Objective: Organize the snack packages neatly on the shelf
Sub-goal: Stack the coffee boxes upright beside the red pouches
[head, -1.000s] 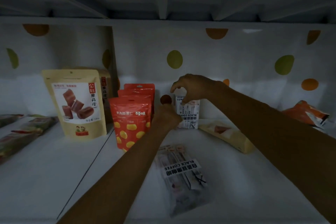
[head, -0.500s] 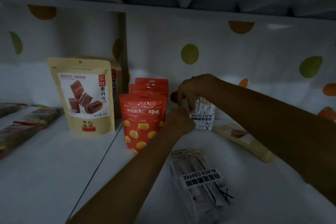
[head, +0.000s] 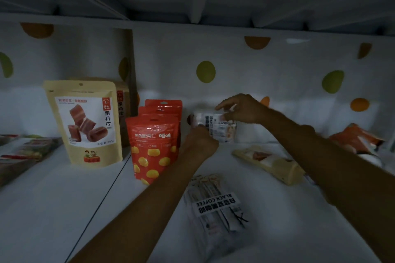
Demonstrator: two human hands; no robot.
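Both hands are on the white coffee pack [head: 215,127] at the back of the shelf [head: 64,198], just right of the red pouches [head: 154,145] and close to the dotted back wall [head: 235,83]. The right hand [head: 243,111] pinches its upper right edge between fingers and thumb. The left hand [head: 199,142] grips the lower left corner, its fingers mostly hidden behind the knuckles. The pack is blurred. Its long axis runs roughly left-right, dipping a little to the right, with the printed face to the camera and the lettering turned sideways. Can't tell if its lower edge touches the shelf. Step in hand looks like standing it up. To do it well: turn the long axis vertical, set the bottom seam flat, keep the label forward, line it up with the red pouches, and lean it on the wall before letting go, since a soft pack likely flops. A second coffee pack [head: 215,205] lies flat in front, its long axis front-to-back and its label upside down to the camera.
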